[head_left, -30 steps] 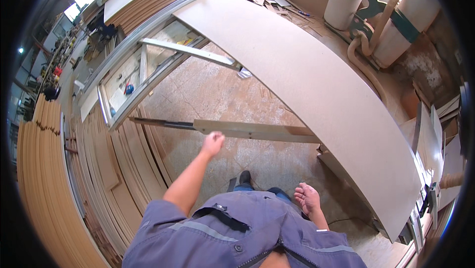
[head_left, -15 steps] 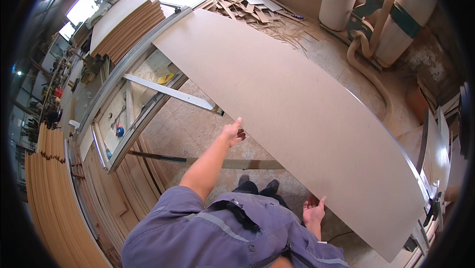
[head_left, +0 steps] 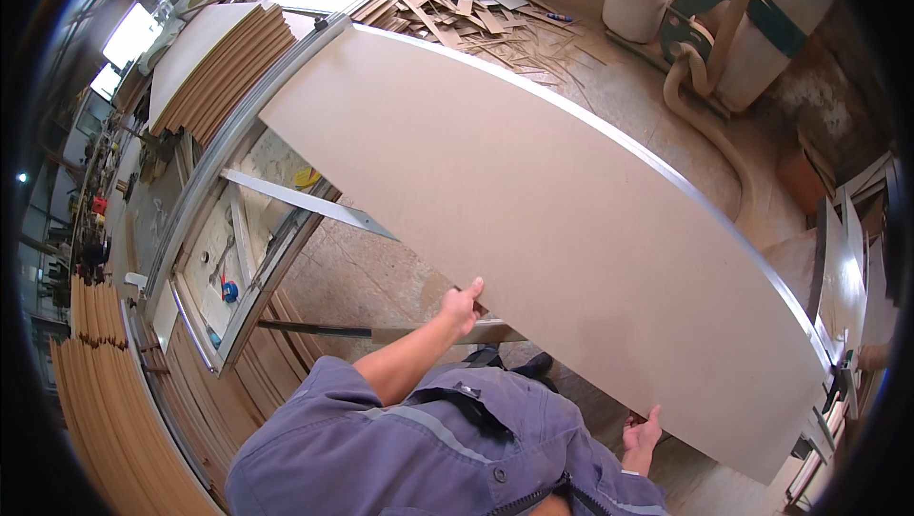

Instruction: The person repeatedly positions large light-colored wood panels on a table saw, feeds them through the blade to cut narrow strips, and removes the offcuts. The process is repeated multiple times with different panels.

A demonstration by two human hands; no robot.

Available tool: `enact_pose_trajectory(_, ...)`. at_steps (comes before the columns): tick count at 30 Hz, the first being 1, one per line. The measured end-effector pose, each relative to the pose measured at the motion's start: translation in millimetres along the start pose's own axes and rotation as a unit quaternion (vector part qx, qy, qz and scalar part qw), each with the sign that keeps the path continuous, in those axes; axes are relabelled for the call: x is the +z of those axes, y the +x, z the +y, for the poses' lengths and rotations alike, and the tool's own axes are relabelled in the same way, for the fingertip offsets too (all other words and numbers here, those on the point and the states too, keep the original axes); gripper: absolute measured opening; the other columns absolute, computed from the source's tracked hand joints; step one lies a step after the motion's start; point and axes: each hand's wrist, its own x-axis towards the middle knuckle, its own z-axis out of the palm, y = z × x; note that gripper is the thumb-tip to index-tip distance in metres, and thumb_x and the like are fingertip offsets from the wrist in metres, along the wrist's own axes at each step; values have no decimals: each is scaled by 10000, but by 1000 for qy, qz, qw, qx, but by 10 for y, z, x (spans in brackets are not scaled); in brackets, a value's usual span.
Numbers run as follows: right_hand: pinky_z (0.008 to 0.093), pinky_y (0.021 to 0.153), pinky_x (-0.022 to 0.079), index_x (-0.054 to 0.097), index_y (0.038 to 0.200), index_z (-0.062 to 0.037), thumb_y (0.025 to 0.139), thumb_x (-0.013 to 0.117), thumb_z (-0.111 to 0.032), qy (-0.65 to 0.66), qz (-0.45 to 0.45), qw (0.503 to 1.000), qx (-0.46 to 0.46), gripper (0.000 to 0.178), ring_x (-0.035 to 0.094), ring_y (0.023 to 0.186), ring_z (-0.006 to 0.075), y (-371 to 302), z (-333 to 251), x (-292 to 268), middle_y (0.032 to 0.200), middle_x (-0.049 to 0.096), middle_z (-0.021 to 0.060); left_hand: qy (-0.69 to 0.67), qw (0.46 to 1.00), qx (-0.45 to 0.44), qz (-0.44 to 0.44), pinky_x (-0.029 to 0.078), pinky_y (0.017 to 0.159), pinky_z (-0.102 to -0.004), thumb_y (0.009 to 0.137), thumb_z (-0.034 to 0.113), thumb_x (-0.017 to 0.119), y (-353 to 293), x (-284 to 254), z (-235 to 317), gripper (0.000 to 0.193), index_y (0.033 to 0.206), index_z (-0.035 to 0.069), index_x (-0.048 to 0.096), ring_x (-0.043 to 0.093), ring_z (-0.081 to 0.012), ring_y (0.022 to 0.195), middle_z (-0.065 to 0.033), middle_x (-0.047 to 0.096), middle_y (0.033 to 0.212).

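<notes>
A long beige board (head_left: pixel 533 221) stretches slantwise before me, from the metal frame at upper left to the lower right. My left hand (head_left: pixel 465 308) is closed on its near edge, thumb on top and fingers curled underneath. Farther right along the same edge, my right hand (head_left: pixel 643 430) grips it too, thumb on the upper face, the other fingers partly hidden below. The board's far side lies along a pale metal rail (head_left: pixel 666 173). Its left end rests at the grey sliding frame (head_left: pixel 205 173).
Stacked boards (head_left: pixel 224 69) stand beyond the frame, with offcuts (head_left: pixel 457 2) heaped on the floor behind. A blue tape measure (head_left: pixel 228 290) and a yellow item (head_left: pixel 307 177) lie within the frame. A dust hose (head_left: pixel 709 130) curves at the right. More panels (head_left: pixel 114 402) are stacked at lower left.
The board has shifted toward me, baring more of the metal rail along its far side. Both hands have come nearer to my body with it, still on its near edge.
</notes>
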Motion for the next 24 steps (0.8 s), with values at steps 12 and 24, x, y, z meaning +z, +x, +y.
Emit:
enact_pose_trajectory(12, 395, 829, 502, 594, 1217, -103, 993, 569, -333, 65, -47, 993, -87, 322, 608, 1006, 215, -175, 296, -77, 1146, 641, 47, 272, 959, -55, -50, 555, 772, -428, 995, 376, 567, -232, -460, 319, 417, 1098, -27, 546, 646, -294, 911, -159, 636, 1051)
enact_pose_trajectory(24, 281, 539, 438, 565, 1001, -82, 996, 559, -384, 7, 50, 998, -46, 303, 623, 685, 143, -736, 869, 691, 888, 652, 44, 721, 641, 136, 227, 502, 830, -416, 833, 186, 707, 435, -2814, 2543, 432, 1139, -84, 567, 627, -295, 942, -202, 654, 1041)
